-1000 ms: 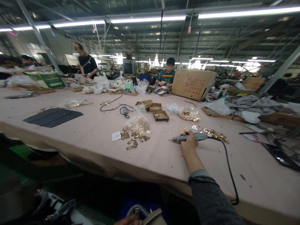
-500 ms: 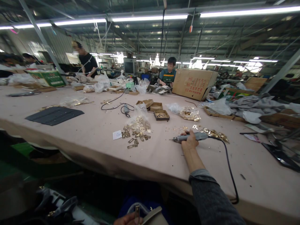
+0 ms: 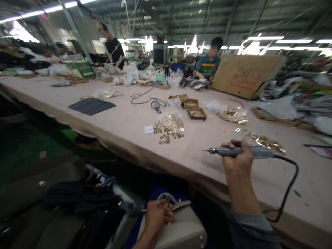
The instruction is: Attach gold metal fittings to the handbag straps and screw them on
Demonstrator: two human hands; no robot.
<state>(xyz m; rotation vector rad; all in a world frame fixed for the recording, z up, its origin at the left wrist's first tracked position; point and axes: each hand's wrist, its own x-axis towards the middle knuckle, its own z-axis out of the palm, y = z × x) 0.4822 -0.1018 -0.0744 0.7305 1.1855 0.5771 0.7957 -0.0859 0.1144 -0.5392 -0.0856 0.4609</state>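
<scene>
My right hand (image 3: 237, 159) is closed around a grey corded electric screwdriver (image 3: 241, 151), lifted just above the pink table (image 3: 124, 121), its tip pointing left. Down below the table edge, my left hand (image 3: 156, 214) pinches a small gold metal plate (image 3: 167, 201) against the top of a beige handbag (image 3: 178, 228) on my lap. A heap of gold metal plates (image 3: 169, 125) lies on the table ahead of me, and more gold pieces (image 3: 267, 141) lie right of the screwdriver.
Small cardboard trays (image 3: 197, 113) of hardware, a second corded tool (image 3: 157, 104), a dark grey panel (image 3: 91, 105) and a big cardboard box (image 3: 246, 76) are on the table. Two people work at the far side. Dark bags (image 3: 77, 200) lie low on my left.
My right hand has lifted the screwdriver off the table and drawn it toward me. The view has tilted down, so my left hand and the handbag now show fully.
</scene>
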